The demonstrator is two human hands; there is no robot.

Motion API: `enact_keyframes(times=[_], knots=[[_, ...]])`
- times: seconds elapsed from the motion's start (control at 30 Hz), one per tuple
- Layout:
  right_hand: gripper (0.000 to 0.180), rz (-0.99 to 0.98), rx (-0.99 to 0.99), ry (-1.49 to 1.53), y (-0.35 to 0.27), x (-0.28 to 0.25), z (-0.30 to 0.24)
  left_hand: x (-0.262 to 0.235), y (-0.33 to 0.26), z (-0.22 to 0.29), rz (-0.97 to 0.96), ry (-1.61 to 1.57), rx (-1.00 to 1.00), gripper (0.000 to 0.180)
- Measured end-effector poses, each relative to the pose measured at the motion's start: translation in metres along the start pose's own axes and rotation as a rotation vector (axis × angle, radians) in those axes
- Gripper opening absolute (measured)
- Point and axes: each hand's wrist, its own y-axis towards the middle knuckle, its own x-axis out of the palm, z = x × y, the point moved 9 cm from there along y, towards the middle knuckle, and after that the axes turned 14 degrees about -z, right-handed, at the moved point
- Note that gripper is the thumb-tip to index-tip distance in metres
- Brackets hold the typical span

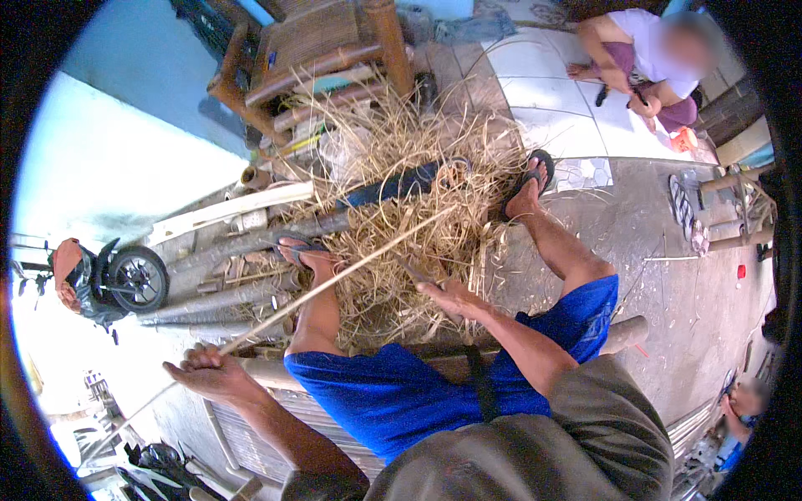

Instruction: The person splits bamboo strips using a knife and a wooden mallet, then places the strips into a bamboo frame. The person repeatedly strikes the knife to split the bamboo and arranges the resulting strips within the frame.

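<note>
My left hand [205, 369] is closed around a long, pale bamboo strip [334, 280]. The strip slants from the lower left up to the far side of the shavings in front of me. Between my knees, my right hand [455, 299] grips a slim brownish tool, apparently a knife [411, 269], whose tip points up and left, just below the strip. Part of the tool is hidden by my fingers. A loose heap of curly bamboo shavings [376, 301] spreads beneath both the strip and the tool, between my sandalled feet.
A dark blue bundle [388, 187] lies on the heap. Bamboo poles [251, 236] lie to its left, near a motorcycle [134, 280]. Beyond stands a bamboo chair [309, 50]. Another person [639, 63] sits far right; someone else [739, 413] is at the lower right.
</note>
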Motion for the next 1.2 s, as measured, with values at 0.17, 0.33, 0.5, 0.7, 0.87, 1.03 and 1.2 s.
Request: enact_keyframes(times=[0.17,0.33,0.5,0.7,0.87,1.03,1.2], knots=[[0.066,-0.003,-0.415,0.533,-0.062,0.03,-0.105,-0.02,-0.078,-0.025,0.094,0.101,-0.046,0.038],[0.059,0.267,-0.715,0.705,-0.12,-0.009,-0.134,-0.006,-0.148,-0.057,-0.138,-0.107,-0.232,0.037],[0.066,0.409,-0.591,0.862,-0.15,-0.061,-0.103,-0.01,-0.244,-0.094,-0.324,-0.034,-0.707,0.05],[0.06,0.616,-0.554,0.844,-0.185,-0.104,-0.065,0.043,-0.289,-0.057,-1.151,0.516,-0.564,0.052],[0.059,0.538,-0.597,0.958,-0.196,-0.107,-0.056,0.107,-0.286,-0.063,-1.558,1.068,0.152,0.041],[0.061,0.635,-0.561,0.948,-0.208,-0.117,-0.045,0.062,-0.316,-0.13,-1.715,1.039,-0.892,0.038],[0.039,0.753,-0.637,1.096,-0.213,-0.11,-0.02,0.108,-0.281,-0.135,-1.707,1.078,-0.195,0.026]])
